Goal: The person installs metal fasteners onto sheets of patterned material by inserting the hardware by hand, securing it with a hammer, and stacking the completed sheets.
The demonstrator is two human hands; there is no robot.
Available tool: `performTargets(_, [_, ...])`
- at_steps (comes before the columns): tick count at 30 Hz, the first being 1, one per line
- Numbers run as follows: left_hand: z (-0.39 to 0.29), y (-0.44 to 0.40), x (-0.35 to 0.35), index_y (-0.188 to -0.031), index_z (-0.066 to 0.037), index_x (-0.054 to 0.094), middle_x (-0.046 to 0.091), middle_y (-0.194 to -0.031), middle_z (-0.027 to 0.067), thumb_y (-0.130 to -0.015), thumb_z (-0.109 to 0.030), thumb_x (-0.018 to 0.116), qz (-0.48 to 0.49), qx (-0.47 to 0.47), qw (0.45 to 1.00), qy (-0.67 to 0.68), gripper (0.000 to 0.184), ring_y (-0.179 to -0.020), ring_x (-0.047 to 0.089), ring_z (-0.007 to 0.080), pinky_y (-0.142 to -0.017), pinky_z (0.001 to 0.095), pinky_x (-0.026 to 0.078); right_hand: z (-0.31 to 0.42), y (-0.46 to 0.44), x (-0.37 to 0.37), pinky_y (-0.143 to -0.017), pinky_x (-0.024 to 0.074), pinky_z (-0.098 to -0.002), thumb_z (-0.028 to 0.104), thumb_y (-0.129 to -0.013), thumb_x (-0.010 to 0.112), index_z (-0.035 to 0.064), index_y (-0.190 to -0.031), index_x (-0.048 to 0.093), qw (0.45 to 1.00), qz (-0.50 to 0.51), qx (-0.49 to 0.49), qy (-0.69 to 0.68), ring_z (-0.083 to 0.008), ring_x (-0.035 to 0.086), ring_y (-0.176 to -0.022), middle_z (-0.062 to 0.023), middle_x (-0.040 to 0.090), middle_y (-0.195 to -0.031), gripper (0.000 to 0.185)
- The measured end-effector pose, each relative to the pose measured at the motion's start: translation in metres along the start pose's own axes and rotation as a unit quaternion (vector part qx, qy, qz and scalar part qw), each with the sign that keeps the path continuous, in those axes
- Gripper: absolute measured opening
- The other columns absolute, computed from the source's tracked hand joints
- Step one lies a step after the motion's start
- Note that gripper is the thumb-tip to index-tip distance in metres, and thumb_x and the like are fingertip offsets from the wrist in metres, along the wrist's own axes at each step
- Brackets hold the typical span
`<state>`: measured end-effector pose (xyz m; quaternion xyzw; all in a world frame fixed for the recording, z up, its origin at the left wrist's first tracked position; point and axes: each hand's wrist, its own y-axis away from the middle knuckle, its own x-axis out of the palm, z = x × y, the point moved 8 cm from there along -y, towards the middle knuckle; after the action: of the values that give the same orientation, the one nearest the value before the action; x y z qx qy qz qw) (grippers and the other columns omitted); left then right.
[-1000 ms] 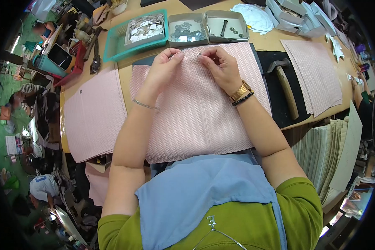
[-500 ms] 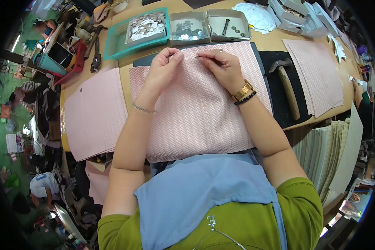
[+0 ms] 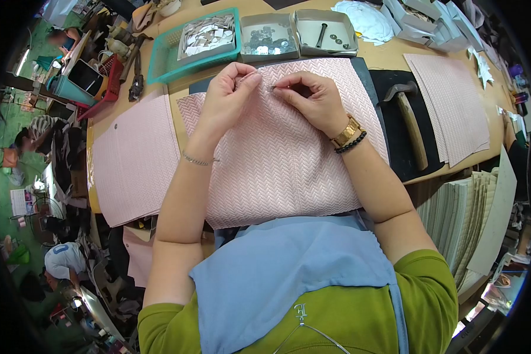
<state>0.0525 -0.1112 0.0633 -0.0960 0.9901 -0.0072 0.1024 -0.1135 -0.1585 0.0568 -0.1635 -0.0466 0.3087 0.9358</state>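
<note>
Left hand [image 3: 225, 97] pinches the herringbone-textured pink sheet [image 3: 289, 159] by its upper edge in the head view; right hand [image 3: 318, 100] closes thumb and finger on a small piece [image 3: 272, 88], too tiny to identify. That sheet lies on the table before the person, left of a hammer [image 3: 412, 127]. Letter-like strokes form a pendant [image 3: 301, 311]; a co-worker's white shirt [image 3: 68, 262] seems to bear a 0.
</note>
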Motion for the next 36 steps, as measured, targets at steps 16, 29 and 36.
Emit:
performTargets(16, [-0.033, 0.024, 0.009, -0.101, -0.002, 0.061, 0.067, -0.096, 0.0022, -0.083, -0.008, 0.079, 0.033, 0.062, 0.997, -0.020, 0.027, -0.089, 0.060, 0.0072, -0.076, 0.0196, 0.049, 0.052, -0.004, -0.004, -0.105, 0.0419, -0.0443, 0.013, -0.082, 0.078, 0.0130, -0.108, 0.072, 0.944, -0.033, -0.197, 0.263, -0.0173, 0.068, -0.099, -0.0042, 0.073, -0.105, 0.027])
performTargets(29, [-0.053, 0.042, 0.013, -0.093, -0.012, 0.068, 0.072, -0.082, -0.0009, -0.080, -0.007, 0.075, -0.077, 0.236, 0.920, -0.302, 0.016, -0.078, 0.070, 0.0189, -0.114, 0.0542, 0.029, 0.054, 0.001, -0.001, -0.118, 0.0166, -0.0618, 0.014, -0.075, 0.080, 0.0207, -0.088, 0.069, 0.871, 0.003, -0.284, 0.400, -0.0136, 0.067, -0.081, 0.0062, 0.068, -0.073, 0.018])
performTargets(36, [-0.062, 0.056, 0.019, -0.087, -0.018, 0.070, 0.072, -0.079, -0.0032, -0.074, -0.008, 0.078, -0.123, 0.341, 0.841, -0.403, 0.017, -0.075, 0.069, 0.0163, -0.110, 0.0505, 0.036, 0.056, 0.003, 0.004, -0.117, 0.0234, -0.0591, 0.017, -0.072, 0.082, 0.0198, -0.086, 0.067, 0.873, 0.029, -0.286, 0.395, -0.0133, 0.068, -0.080, 0.0074, 0.068, -0.076, 0.021])
